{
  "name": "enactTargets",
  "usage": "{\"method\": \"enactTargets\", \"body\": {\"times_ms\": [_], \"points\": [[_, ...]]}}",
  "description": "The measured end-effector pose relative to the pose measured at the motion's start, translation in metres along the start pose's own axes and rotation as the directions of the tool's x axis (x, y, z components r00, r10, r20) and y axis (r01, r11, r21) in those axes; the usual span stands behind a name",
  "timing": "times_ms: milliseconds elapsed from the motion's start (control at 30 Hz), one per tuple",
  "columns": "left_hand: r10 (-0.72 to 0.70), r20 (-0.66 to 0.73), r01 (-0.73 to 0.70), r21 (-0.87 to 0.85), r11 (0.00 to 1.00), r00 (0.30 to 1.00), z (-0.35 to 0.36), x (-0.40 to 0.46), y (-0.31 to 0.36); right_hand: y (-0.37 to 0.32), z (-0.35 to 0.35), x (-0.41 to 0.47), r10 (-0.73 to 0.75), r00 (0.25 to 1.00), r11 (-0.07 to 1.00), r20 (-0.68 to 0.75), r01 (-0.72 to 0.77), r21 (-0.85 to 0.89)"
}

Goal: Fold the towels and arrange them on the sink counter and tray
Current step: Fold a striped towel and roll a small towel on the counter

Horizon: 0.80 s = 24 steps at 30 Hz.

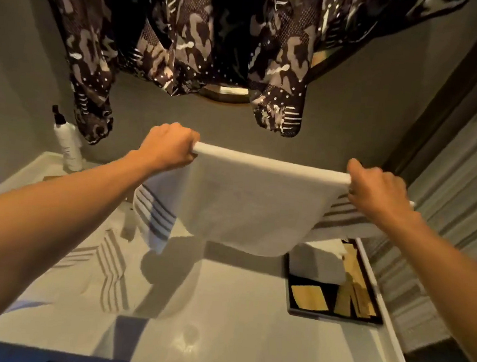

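Dim warm light, hard shadows, wide-angle edge bending

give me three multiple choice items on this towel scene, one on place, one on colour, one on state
1. Where is the black tray with gold shapes?
A. right side of the white counter
B. on the floor
C. on the wall

2. What colour is the held striped towel's main field?
A. red
B. white
C. green

3. How is that towel held?
A. lying flat on the counter
B. one hand only
C. stretched in the air between left hand and right hand

Key: 1 A, it sits at the counter's right edge; 2 B, white with dark stripes; 3 C, each hand grips a top corner.
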<state>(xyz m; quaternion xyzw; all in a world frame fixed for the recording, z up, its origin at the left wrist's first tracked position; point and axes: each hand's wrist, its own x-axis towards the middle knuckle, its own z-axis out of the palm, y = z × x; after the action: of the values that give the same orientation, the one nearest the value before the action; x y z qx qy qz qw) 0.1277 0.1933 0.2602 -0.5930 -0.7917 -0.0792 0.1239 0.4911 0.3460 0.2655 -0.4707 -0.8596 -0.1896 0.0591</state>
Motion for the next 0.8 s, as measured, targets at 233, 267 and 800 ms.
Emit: {"method": "enactTargets", "body": {"times_ms": [233,267,800], "points": [[0.241,-0.019,-0.24,0.047,0.97,0.97,0.011,-0.027,0.025,0.041,-0.01,-0.069,-0.033,0.999,0.997,0.011,0.034,-0.069],[0.246,0.051,-0.25,0.07,0.966,0.968,0.03,-0.045,0.024,0.041,0.007,-0.091,-0.054,0.995,0.996,0.084,0.059,-0.06],[0.05,0.74,-0.363,0.268,0.892,0.671,0.182,-0.211,0.03,0.006,0.208,-0.262,-0.159,0.743,0.987,0.65,0.12,0.104]]}}
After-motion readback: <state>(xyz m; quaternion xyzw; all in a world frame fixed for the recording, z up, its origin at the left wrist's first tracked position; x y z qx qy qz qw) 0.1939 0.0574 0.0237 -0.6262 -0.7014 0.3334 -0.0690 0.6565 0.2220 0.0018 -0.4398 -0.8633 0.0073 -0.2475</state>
